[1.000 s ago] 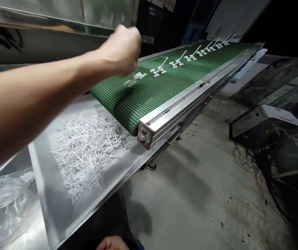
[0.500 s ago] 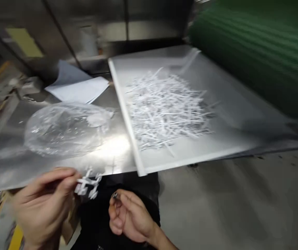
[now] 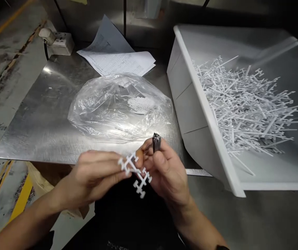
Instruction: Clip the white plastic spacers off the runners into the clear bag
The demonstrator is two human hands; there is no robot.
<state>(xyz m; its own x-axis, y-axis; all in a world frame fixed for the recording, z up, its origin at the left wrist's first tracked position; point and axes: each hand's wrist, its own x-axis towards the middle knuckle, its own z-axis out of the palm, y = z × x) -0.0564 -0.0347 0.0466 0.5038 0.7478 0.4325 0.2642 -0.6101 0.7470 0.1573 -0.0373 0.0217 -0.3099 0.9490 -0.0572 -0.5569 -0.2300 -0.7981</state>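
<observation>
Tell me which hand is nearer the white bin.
Right. The right hand, gripping a small metal tool, is left of the bin, apart from it. The left hand, with a white branched piece at its fingertips, is farther left, beyond the right hand.

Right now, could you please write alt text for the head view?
Left hand holds a branched white piece; right hand holds a small metal tool. A clear bag lies ahead, left of a bin of white pieces.

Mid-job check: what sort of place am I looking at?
Probably a factory or workshop floor, judging by the white bin holding a heap of thin white pieces, the metal worktop and the yellow floor marking.
</observation>
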